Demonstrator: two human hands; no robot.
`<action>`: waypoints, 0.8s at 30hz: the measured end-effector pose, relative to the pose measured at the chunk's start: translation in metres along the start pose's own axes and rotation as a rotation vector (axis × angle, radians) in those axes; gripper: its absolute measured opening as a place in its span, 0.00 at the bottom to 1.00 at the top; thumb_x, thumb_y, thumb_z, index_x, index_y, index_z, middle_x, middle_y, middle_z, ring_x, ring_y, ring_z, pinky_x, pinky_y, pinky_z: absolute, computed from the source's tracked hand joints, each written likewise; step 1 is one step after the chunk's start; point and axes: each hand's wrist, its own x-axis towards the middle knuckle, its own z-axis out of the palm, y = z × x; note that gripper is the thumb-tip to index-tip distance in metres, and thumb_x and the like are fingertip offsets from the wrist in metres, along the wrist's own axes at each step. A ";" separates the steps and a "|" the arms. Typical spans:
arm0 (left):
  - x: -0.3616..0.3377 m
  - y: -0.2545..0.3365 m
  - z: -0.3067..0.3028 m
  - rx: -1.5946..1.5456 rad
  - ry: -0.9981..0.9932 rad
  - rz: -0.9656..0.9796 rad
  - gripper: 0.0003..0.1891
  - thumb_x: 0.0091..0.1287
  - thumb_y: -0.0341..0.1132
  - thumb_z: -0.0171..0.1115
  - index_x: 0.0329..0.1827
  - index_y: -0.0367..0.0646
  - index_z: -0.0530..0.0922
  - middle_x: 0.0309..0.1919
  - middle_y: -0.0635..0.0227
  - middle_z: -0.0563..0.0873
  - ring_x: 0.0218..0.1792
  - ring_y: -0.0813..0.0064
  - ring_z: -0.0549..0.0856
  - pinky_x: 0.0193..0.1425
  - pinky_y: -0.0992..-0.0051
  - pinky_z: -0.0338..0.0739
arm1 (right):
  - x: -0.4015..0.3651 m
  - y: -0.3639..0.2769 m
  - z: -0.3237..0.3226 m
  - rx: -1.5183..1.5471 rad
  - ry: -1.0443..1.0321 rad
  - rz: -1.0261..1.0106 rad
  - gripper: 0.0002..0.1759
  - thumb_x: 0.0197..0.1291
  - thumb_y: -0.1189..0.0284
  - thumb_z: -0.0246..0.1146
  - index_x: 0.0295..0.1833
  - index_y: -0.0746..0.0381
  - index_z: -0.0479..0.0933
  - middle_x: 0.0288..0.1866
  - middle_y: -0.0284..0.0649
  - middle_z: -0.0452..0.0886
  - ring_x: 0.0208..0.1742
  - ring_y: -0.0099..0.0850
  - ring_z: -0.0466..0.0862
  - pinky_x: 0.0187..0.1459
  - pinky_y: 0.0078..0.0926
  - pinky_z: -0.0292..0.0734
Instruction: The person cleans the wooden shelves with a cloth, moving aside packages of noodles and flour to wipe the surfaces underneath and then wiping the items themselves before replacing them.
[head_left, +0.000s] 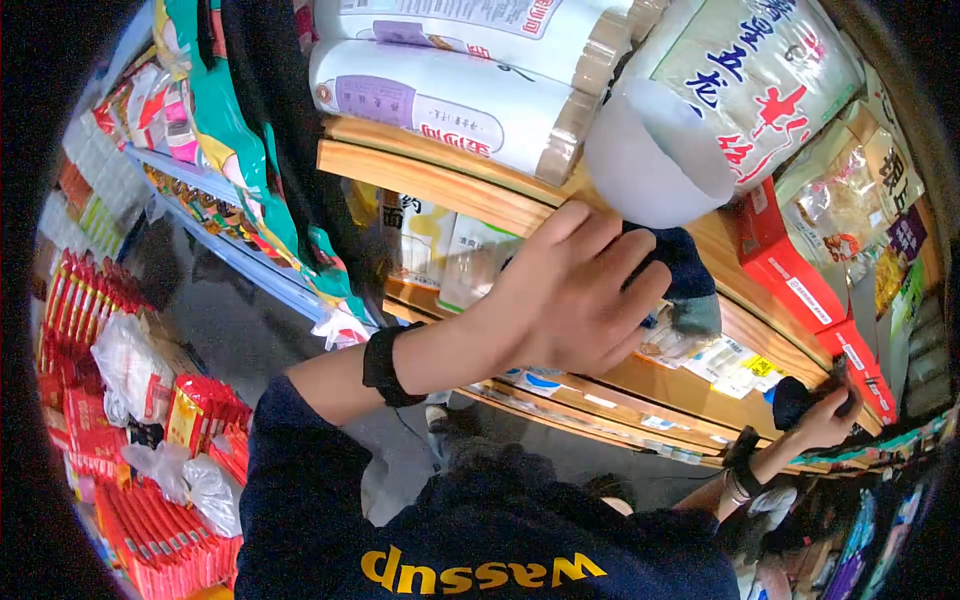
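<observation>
My left hand [570,290], with a black band at its wrist, is in front of the wooden shelf edge, fingers curled. Against those fingers bunches a dark blue cloth [685,262] with a greyish end. Just above the knuckles sits a translucent white cup-shaped piece [660,160], overlapping a large bag of noodles [770,90] with Chinese lettering. Farther right along the shelf, my right hand [830,418] is closed beside a red box edge. A small dark cloth bundle [790,402] shows at its fingers.
White cylindrical noodle packs [430,105] lie on the wooden shelf [450,175]. Red boxes [790,265] with bagged goods stand to the right. Lower shelves carry more packets [735,365]. At the left are red packages [165,525] and a blue-edged rack [235,240].
</observation>
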 end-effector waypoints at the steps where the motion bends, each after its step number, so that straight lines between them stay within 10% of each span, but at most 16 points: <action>1: 0.000 0.001 0.000 -0.007 0.003 0.009 0.21 0.37 0.42 0.61 0.36 0.44 0.75 0.41 0.65 0.77 0.35 0.68 0.71 0.36 0.69 0.65 | 0.002 -0.007 -0.002 0.015 -0.047 0.000 0.15 0.56 0.67 0.57 0.41 0.69 0.75 0.36 0.45 0.80 0.36 0.29 0.79 0.42 0.28 0.73; 10: -0.003 0.002 0.005 -0.012 0.039 -0.019 0.20 0.38 0.41 0.61 0.38 0.45 0.74 0.42 0.66 0.76 0.34 0.68 0.72 0.41 0.65 0.64 | -0.023 -0.217 -0.009 0.872 -0.863 -0.020 0.26 0.53 0.80 0.56 0.61 0.62 0.64 0.36 0.38 0.79 0.38 0.23 0.75 0.44 0.20 0.69; 14: -0.010 -0.005 -0.002 -0.032 0.115 -0.023 0.21 0.38 0.39 0.60 0.39 0.45 0.75 0.43 0.65 0.76 0.35 0.66 0.72 0.39 0.67 0.65 | -0.019 -0.257 0.016 0.881 -0.890 -0.373 0.21 0.56 0.78 0.55 0.57 0.66 0.67 0.35 0.37 0.77 0.33 0.20 0.73 0.40 0.18 0.69; 17: -0.019 -0.015 -0.013 0.023 0.133 -0.050 0.16 0.39 0.37 0.59 0.34 0.43 0.75 0.40 0.65 0.78 0.34 0.67 0.72 0.39 0.68 0.65 | -0.012 -0.255 0.028 0.819 -0.894 -0.438 0.07 0.53 0.70 0.60 0.35 0.62 0.73 0.25 0.41 0.77 0.24 0.27 0.75 0.28 0.22 0.69; 24: -0.046 -0.048 -0.036 0.140 0.195 -0.190 0.15 0.39 0.32 0.53 0.34 0.42 0.74 0.40 0.64 0.81 0.33 0.64 0.74 0.40 0.67 0.67 | -0.004 -0.238 0.023 0.642 -0.761 -0.555 0.09 0.50 0.69 0.62 0.35 0.60 0.73 0.26 0.42 0.76 0.24 0.30 0.75 0.28 0.23 0.69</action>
